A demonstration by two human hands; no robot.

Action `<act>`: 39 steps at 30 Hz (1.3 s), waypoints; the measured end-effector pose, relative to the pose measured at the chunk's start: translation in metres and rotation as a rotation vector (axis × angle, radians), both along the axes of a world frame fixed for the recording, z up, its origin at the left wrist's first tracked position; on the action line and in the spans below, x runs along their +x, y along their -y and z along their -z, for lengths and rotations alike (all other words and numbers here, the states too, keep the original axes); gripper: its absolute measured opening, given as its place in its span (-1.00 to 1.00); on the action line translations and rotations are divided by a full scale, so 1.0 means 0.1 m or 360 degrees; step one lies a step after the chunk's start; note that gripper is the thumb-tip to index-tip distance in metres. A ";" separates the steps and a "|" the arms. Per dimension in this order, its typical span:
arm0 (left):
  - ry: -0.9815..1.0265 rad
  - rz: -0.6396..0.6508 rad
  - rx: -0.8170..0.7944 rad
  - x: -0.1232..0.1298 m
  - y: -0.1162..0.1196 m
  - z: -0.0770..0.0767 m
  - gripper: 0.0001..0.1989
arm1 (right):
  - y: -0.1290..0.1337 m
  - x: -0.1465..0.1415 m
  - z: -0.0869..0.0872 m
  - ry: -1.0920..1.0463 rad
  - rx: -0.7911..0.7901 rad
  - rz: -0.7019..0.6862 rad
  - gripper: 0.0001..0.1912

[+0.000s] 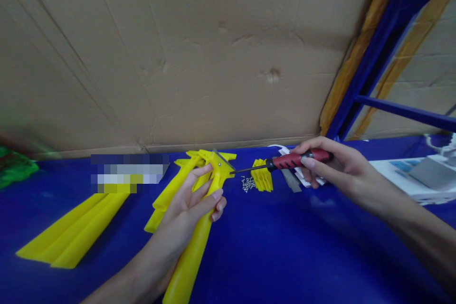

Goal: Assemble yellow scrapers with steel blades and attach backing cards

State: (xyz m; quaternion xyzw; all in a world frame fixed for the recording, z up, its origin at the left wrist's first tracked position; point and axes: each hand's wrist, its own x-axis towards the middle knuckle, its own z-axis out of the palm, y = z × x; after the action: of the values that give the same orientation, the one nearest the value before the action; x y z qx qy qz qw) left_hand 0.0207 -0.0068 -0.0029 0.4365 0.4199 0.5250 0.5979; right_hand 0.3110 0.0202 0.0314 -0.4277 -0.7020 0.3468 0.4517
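Observation:
My left hand (192,199) is wrapped round a yellow scraper-like tool (194,256), just below its wide head, which has a thin blade edge and a small screw. In my right hand (331,166) is a screwdriver (288,160) with a red and black handle. Its shaft points left, and the tip meets the right side of the yellow head. Behind my left hand lie more yellow handles (169,190). Small silver screws (246,184) and a group of small yellow pieces (262,178) rest on the blue surface (270,247) below the shaft.
Several long yellow handles (81,223) lie at the left, their upper ends pixelated. Grey blades (292,181) sit near my right hand. A white package (409,175) is at the right, green plastic (14,168) at the far left. Cardboard (178,57) and a blue frame (377,47) stand behind.

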 end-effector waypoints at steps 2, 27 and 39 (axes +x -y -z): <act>0.0002 0.0013 0.0001 0.01 0.01 0.02 -0.33 | -0.01 -0.02 0.02 0.0066 0.0027 0.0142 -0.64; 0.0057 0.0000 -0.0050 0.00 0.02 -0.01 -0.37 | 0.01 -0.01 -0.03 0.0056 0.0014 0.0066 -0.67; 0.0035 -0.0043 -0.0029 -0.03 -0.01 -0.01 -0.38 | 0.03 -0.01 -0.01 0.0003 -0.0057 -0.0103 -0.68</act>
State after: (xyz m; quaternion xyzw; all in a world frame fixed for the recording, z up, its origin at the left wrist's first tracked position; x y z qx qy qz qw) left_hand 0.0178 -0.0062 -0.0022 0.4196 0.4238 0.5339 0.5993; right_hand 0.3097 0.0168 0.0320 -0.4130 -0.7097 0.3732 0.4318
